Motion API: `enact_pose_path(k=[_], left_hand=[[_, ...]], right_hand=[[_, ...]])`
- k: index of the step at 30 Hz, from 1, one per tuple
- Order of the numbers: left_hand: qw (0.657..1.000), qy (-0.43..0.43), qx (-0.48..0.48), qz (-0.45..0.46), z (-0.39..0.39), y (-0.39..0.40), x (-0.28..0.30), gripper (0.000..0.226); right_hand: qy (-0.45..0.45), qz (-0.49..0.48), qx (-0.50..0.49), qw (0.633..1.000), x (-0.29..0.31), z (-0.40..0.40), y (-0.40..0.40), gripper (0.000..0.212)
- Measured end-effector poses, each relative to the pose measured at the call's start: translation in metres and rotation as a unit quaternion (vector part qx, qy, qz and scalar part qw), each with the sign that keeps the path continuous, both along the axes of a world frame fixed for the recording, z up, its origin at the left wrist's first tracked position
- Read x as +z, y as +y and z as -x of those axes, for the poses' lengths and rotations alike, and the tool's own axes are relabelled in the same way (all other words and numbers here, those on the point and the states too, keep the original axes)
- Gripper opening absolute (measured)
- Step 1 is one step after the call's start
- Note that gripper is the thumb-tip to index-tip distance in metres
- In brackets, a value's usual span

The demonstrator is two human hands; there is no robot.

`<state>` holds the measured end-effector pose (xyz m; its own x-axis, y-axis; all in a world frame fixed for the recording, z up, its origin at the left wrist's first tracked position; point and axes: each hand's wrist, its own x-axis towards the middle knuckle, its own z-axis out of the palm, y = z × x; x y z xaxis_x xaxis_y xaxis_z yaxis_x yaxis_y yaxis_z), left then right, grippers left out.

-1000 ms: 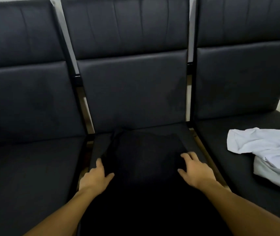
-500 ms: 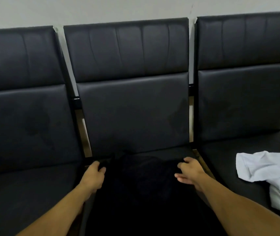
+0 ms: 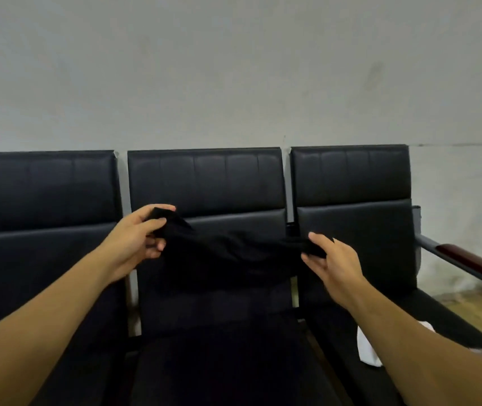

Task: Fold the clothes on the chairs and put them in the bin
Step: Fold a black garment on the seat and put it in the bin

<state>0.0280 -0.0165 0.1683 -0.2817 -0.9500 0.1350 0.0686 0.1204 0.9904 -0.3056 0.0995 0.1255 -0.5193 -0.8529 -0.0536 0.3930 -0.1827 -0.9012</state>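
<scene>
- The left hand (image 3: 134,241) pinches one top corner of the black garment (image 3: 234,259), fingers curled round it.
- The right hand (image 3: 333,259) pinches the opposite corner.
- The garment hangs stretched between both hands, sagging before the middle chair (image 3: 207,183).
- White cloth (image 3: 367,350) lies on the right chair (image 3: 351,177).

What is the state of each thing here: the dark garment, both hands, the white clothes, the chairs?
black garment: lifted off the middle seat, stretched between both hands, unfolded
left hand: grips the garment's upper left corner
right hand: pinches the garment's right edge
white clothes: crumpled on the right chair's seat, partly hidden by the forearm
chairs: three in a row
</scene>
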Motion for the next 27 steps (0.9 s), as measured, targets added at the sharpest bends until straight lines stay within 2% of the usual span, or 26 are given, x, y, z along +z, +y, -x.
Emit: enact_pose_path(k=[3,5,7,10,11,13,16,18,21,24,27], left_hand=[[0.996,-0.073,0.021,-0.046,-0.025,0.027,-0.049,0.030],[0.982,-0.150,0.011,-0.110,-0.039,0.046,-0.099,0.030],[0.948,-0.260,-0.028,-0.182,-0.053,0.069,-0.158,0.033],[0.878,-0.425,-0.098,-0.199,-0.069,0.098,-0.244,0.050],[0.867,-0.448,-0.107,-0.191,-0.071,0.104,-0.264,0.056],[0.857,-0.478,-0.096,-0.165,-0.070,0.115,-0.290,0.062],[0.825,-0.548,-0.056,-0.126,-0.064,0.118,-0.311,0.080],[0.831,-0.543,-0.028,-0.118,-0.059,0.118,-0.316,0.087],[0.853,-0.506,0.011,-0.126,-0.056,0.112,-0.327,0.081],[0.876,-0.453,0.013,-0.164,-0.057,0.097,-0.336,0.053],[0.920,-0.346,0.033,-0.184,-0.046,0.087,-0.323,0.023]], right_hand=[[0.023,-0.107,0.013,0.994,-0.060,0.016,0.040,0.024],[0.115,-0.221,0.055,0.967,-0.114,0.024,0.068,0.022],[0.278,-0.349,0.114,0.888,-0.174,0.034,0.090,0.015],[0.462,-0.459,0.180,0.738,-0.239,0.033,0.107,0.013],[0.504,-0.464,0.181,0.706,-0.247,0.028,0.106,0.019],[0.586,-0.421,0.176,0.669,-0.254,0.008,0.102,0.029],[0.661,-0.292,0.205,0.660,-0.265,-0.026,0.094,0.034],[0.682,-0.241,0.238,0.648,-0.275,-0.045,0.094,0.039],[0.705,-0.244,0.283,0.604,-0.290,-0.062,0.091,0.054],[0.731,-0.284,0.274,0.556,-0.295,-0.069,0.083,0.055],[0.742,-0.281,0.239,0.560,-0.293,-0.081,0.076,0.053]])
